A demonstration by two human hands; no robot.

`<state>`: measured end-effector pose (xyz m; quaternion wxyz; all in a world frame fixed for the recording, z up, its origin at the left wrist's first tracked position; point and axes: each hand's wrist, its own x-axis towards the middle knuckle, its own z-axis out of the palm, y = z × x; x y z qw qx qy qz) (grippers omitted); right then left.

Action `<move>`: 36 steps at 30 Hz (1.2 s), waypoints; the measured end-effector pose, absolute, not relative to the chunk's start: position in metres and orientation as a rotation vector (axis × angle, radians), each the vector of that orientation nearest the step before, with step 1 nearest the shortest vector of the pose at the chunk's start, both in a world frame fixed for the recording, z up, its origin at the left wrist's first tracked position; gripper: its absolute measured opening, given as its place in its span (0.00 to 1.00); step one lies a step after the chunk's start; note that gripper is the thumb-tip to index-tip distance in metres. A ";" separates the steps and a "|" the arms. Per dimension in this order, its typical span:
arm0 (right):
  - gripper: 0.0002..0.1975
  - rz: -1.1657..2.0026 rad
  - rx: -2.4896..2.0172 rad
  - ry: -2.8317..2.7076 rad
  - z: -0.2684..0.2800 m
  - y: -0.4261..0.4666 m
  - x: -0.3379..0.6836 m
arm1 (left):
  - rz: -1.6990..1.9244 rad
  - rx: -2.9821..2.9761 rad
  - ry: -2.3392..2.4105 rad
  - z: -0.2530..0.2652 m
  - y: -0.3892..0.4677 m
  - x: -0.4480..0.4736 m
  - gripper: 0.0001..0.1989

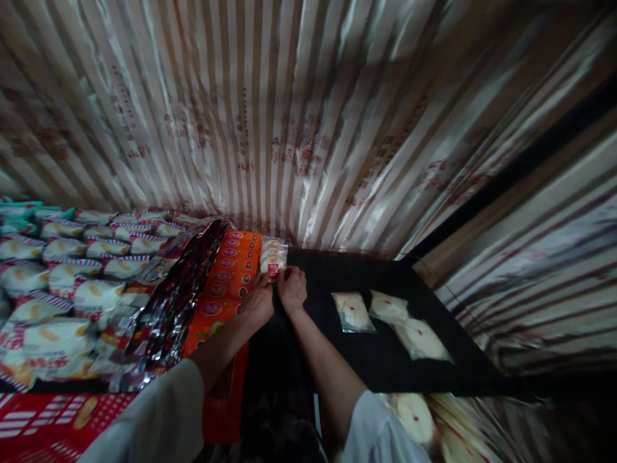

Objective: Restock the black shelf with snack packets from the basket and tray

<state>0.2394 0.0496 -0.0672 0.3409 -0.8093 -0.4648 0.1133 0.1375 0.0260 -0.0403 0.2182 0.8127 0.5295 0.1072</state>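
Note:
A small clear packet (273, 256) with pale contents and a red label lies at the back of the black table (318, 360), beside the orange strip of packets. The fingers of my left hand (259, 301) are closed at its lower left corner. On the lower right corner, my right hand (292, 289) is closed in a pinch. The fingertips are partly hidden and the view is dim. Just left of the packet runs the orange strip (224, 270), printed with round logos; my left forearm crosses over it.
Rows of white snack bags (99, 296) fill the left, with dark shiny packets (180, 302) beside them. Several clear packets with pale contents (354, 312) lie on the right. A red basket (43, 424) stands front left. Striped sheeting (270, 116) hangs behind, near a dark bar (506, 167).

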 end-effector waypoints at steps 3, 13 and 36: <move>0.16 0.158 -2.017 -1.241 -0.070 0.039 0.247 | 0.261 2.221 1.482 -0.035 0.021 0.137 0.28; 0.17 -0.262 -2.127 -1.655 -0.076 -0.068 0.345 | 0.313 2.209 1.315 -0.019 -0.025 0.147 0.21; 0.11 0.533 -1.495 -1.255 -0.050 -0.192 0.300 | 0.686 1.245 1.322 -0.035 -0.137 0.168 0.27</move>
